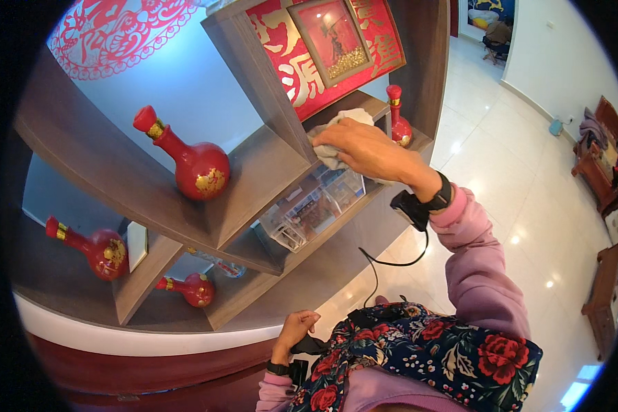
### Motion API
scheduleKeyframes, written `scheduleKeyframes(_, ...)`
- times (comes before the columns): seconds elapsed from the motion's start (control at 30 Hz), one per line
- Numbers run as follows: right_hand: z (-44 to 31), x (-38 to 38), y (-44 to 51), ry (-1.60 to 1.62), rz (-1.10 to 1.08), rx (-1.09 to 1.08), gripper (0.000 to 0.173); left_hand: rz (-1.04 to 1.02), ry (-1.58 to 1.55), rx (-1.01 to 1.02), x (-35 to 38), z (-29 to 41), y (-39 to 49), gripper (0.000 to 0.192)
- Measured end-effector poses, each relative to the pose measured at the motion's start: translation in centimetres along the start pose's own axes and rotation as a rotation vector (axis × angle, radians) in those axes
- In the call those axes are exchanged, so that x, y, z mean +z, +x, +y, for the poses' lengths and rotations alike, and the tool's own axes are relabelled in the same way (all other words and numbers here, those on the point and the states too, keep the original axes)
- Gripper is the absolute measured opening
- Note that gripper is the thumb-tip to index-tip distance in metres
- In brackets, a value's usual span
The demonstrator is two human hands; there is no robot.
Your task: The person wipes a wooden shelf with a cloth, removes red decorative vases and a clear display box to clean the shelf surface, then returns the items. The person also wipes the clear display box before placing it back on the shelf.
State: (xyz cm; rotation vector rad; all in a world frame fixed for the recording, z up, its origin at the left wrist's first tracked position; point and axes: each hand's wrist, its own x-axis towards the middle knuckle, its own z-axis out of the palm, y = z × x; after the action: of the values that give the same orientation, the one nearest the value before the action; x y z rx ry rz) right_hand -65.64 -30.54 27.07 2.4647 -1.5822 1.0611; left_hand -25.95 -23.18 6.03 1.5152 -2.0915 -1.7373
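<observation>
My right hand (pixel 373 149) presses a crumpled pale cloth (pixel 359 116) onto the edge of a shelf in a brown wooden display unit (pixel 268 165). Just beyond my fingers, a red panel with gold characters (pixel 304 85) stands on the shelf, a small framed picture (pixel 333 44) in front of it. A red bottle with a gold collar (pixel 400 129) is to the right of the cloth. Below the cloth, a clear case with a miniature model (pixel 314 206) occupies a lower compartment. My left hand (pixel 297 328) hangs low by my body, fingers curled, the palm hidden.
More red bottles stand left: a large one (pixel 203 172), another (pixel 108 255) and a smaller one (pixel 198 290). A clear bottle (pixel 229 267) lies near the last. A black cable (pixel 404 264) trails from my right wrist device (pixel 411 210). Wooden furniture (pixel 602 298) lines the far right.
</observation>
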Motion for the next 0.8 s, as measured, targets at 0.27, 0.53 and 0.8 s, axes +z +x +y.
scheduleKeyframes(0.27,5.4,-4.2,-0.7,-0.045,0.043,0.273,0.04,-0.017,0.011,-0.013,-0.5,-0.9,0.1,0.017)
scheduleKeyframes(0.53,5.2,-2.1,0.7,-0.139,0.082,0.322,0.039,-0.038,-0.021,-0.011,-0.4,-1.8,0.2,0.018)
scheduleKeyframes(0.8,2.1,-0.7,-2.0,0.119,0.157,0.108,0.036,-0.044,-0.035,0.002,-0.4,-2.7,-0.1,0.02)
